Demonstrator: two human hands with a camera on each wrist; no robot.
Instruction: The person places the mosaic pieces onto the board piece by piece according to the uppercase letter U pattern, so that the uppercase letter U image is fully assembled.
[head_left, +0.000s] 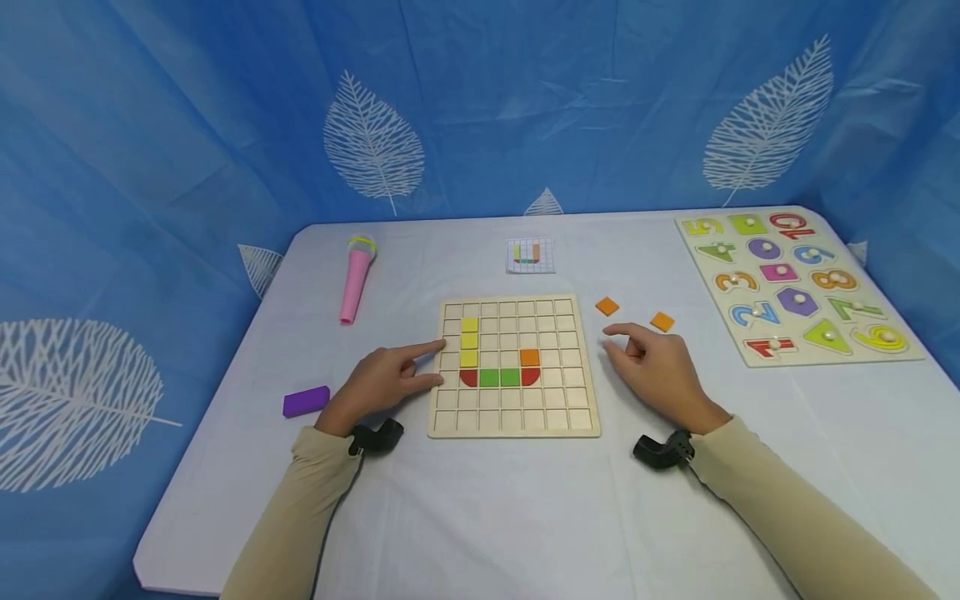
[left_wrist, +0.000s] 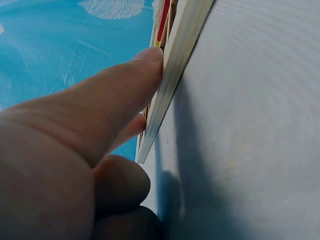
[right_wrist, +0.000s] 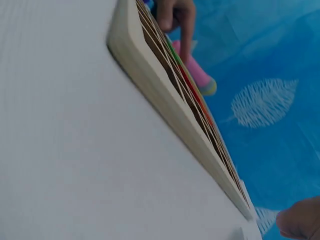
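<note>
A wooden grid board lies on the table with a column of yellow tiles, two green square tiles between red rounded corner tiles, and one orange tile above the right red one. My left hand touches the board's left edge with thumb and index finger stretched out; the left wrist view shows the thumb against the rim. Just right of the board is my right hand, nothing between thumb and index finger. Beyond it lie two loose orange tiles, one nearer the board, another by the knuckles.
Behind the board lies a small pattern card. A pink toy microphone and a purple block are at the left. On the right is a number and shape puzzle board. Blue curtain surrounds the white table.
</note>
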